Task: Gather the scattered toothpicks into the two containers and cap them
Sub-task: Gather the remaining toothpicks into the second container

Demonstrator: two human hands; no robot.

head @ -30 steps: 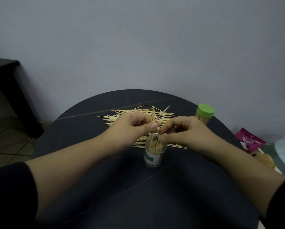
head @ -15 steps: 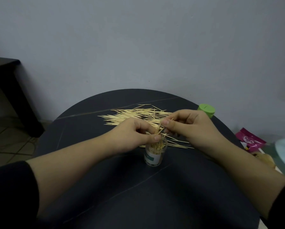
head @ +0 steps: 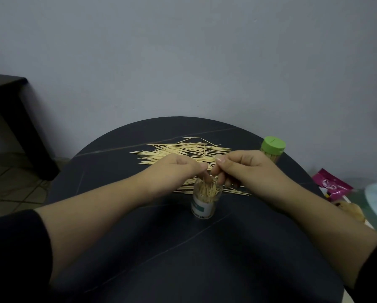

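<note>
Inspecting the desk (head: 139, 241) finds both hands meeting directly above the open container (head: 204, 204), which stands upright near the desk's middle, partly filled with sticks on end. The left hand (head: 174, 169) has its fingers curled, one fingertip (head: 207, 177) dipping at the container's mouth. The right hand (head: 248, 169) is likewise curled, thumb set against forefinger. Whether either hand pinches anything cannot be told, as the fingers cover the gap between them.

The loose toothpicks (head: 179, 150) lie just beyond the hands, on the far side of the container. Their long axes run mostly left to right across the desk. The bulk spreads towards the left, so the left hand is judged nearer to it. A few strays lie beside the container under the right hand, which is nearer to those. A further pickup would call for a short forward reach and a pinch across the sticks' length.

The capped container (head: 271, 158), under its green cap (head: 273, 144), stands at the far right rim, its lower body hidden behind the right hand. No cap for the open container is in view. A pink packet (head: 331, 184) lies off the desk to the right, beside a pale object cut off by the frame edge.
</note>
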